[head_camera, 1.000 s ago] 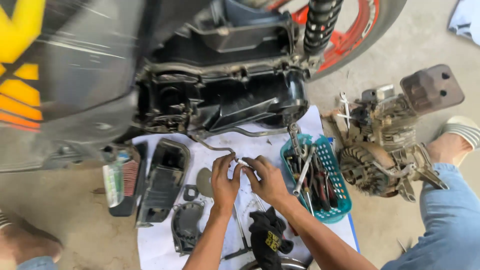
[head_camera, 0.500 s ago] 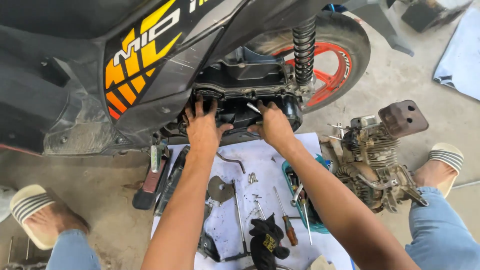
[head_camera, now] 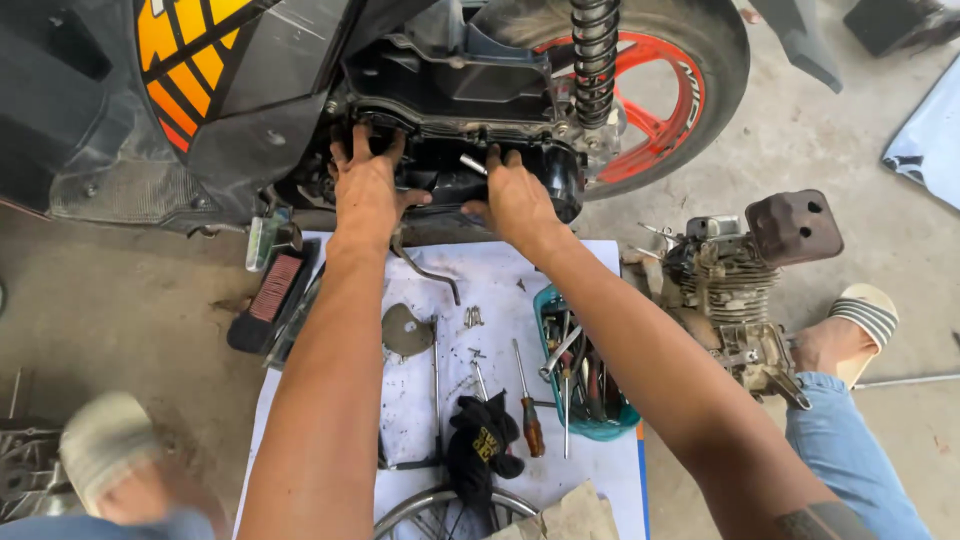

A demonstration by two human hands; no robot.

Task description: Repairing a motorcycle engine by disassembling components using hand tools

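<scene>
Moved: both hands are staying pressed on the engine case (head_camera: 450, 170).
Left hand (head_camera: 368, 190): fingers spreading flat on the rim.
Right hand (head_camera: 518, 200): seemingly pinching a small metal piece (head_camera: 473, 164).
Room: white sheet (head_camera: 500, 280) lying open below.

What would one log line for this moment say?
left hand: on black engine case | right hand: on case, small metal part at fingers | scooter | below: white sheet, screwdriver, tool basket

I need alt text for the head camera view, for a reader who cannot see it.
Two bare hands, left hand and right hand, press on the black engine case of a scooter, beside its red-rimmed rear wheel. Below, a white sheet holds screwdrivers and a teal tool basket.
</scene>
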